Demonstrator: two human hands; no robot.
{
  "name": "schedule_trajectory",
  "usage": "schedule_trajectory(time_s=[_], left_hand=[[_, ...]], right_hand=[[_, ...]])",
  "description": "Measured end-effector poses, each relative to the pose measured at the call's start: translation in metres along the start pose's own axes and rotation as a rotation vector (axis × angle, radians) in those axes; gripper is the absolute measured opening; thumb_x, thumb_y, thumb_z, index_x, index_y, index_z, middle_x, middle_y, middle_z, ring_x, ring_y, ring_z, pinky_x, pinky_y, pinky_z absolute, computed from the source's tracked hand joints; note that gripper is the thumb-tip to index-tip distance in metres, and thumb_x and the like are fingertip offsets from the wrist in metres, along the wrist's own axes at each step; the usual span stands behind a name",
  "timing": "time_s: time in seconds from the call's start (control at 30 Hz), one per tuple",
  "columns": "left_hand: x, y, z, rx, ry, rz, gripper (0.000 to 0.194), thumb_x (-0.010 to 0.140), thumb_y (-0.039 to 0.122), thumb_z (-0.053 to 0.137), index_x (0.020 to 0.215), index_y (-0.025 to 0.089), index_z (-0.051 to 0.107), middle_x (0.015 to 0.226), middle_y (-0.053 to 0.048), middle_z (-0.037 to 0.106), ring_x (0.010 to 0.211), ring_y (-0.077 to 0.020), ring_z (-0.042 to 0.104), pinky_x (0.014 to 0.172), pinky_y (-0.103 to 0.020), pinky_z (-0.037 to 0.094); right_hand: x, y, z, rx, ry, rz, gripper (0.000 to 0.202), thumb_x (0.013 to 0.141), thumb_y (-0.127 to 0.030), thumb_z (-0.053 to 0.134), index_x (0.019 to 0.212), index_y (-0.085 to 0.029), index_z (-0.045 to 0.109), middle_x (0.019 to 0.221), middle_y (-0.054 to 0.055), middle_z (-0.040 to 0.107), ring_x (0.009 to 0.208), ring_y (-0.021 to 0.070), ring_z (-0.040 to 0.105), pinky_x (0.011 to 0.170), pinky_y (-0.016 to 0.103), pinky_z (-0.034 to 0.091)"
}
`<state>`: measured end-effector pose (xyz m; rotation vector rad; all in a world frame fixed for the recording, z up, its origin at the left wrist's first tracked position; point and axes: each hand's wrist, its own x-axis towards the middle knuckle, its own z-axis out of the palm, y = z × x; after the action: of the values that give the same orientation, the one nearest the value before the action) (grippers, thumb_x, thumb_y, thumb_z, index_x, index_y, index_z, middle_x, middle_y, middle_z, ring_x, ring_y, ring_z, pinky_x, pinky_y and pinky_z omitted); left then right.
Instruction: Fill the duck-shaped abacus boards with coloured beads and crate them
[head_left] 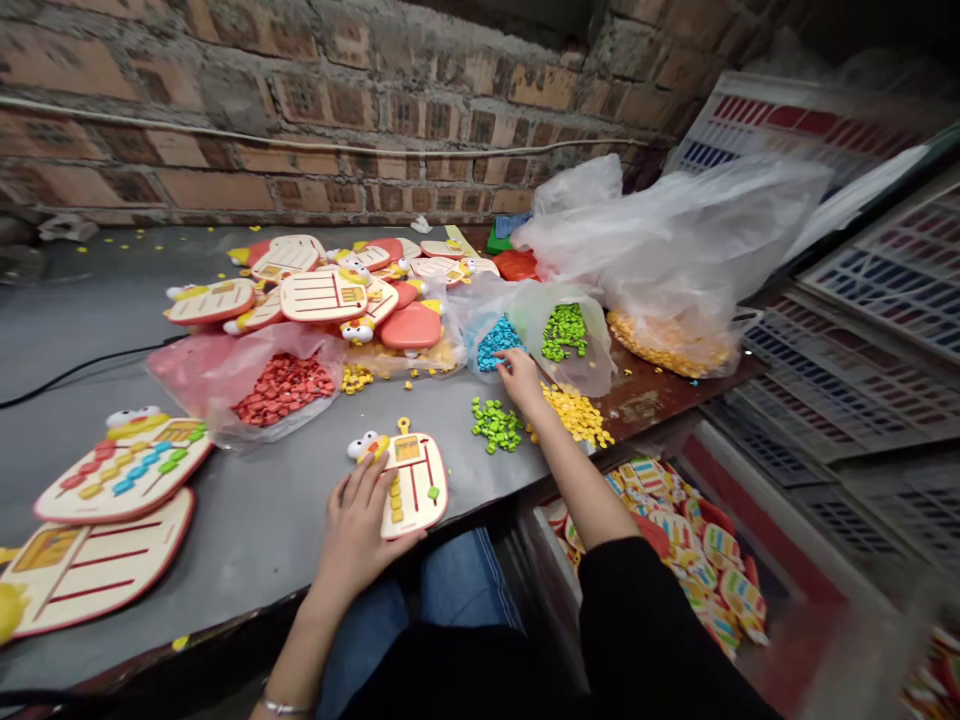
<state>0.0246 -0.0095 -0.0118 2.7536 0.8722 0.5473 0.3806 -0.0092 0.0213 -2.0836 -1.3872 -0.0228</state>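
Note:
A cream board (414, 485) with a red edge and a duck-like head lies at the table's front edge. Yellow beads line its left side, and one green bead sits in a right-hand slot. My left hand (363, 515) rests over the board's left side, fingers bent around it, gripping it. My right hand (520, 380) reaches to the blue beads (498, 340) in a plastic bag, its fingertips pinched at the pile's edge; any bead between them is too small to make out. Near that wrist lie green beads (496, 425) and yellow beads (574, 415).
Red beads (283, 388) fill a bag at left-centre. Boards (322, 296) are heaped behind it, and two more (127, 465) overlap at left. Green beads (564, 330) sit in an open bag. A crate of finished boards (694, 545) stands below right, near stacked crates (832, 370).

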Motion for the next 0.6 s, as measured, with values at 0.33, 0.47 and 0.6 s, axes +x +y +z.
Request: schedule_trajectory(time_s=[0.33,0.47,0.6], left_hand=[[0.000,0.006,-0.005,-0.003,-0.018,-0.021,0.076,0.071,0.055,0.068,0.133,0.017,0.046,0.148,-0.017,0.039,0.139,-0.0348,0.031,0.107,-0.050,0.028],[0.001,0.007,-0.007,-0.015,-0.030,-0.025,0.076,0.070,0.056,0.068,0.131,0.017,0.047,0.148,-0.018,0.038,0.139,-0.0349,0.031,0.107,-0.050,0.026],[0.000,0.007,-0.007,-0.018,-0.036,-0.026,0.078,0.070,0.059,0.067,0.132,0.015,0.046,0.149,-0.019,0.037,0.139,-0.0349,0.029,0.108,-0.050,0.026]], right_hand=[[-0.002,-0.013,0.009,-0.047,0.008,-0.127,0.014,0.083,-0.011,0.053,0.088,-0.016,0.065,0.092,0.010,0.065,0.088,0.0233,0.059,0.081,0.034,0.047],[-0.053,-0.060,0.011,0.351,0.101,-0.256,0.009,0.086,-0.018,0.055,0.087,-0.020,0.064,0.095,0.007,0.066,0.090,0.0202,0.062,0.081,0.033,0.049],[-0.088,-0.098,0.033,0.405,-0.157,-0.387,0.011,0.086,-0.013,0.057,0.081,-0.020,0.065,0.093,0.006,0.069,0.088,0.0193,0.062,0.081,0.034,0.050]])
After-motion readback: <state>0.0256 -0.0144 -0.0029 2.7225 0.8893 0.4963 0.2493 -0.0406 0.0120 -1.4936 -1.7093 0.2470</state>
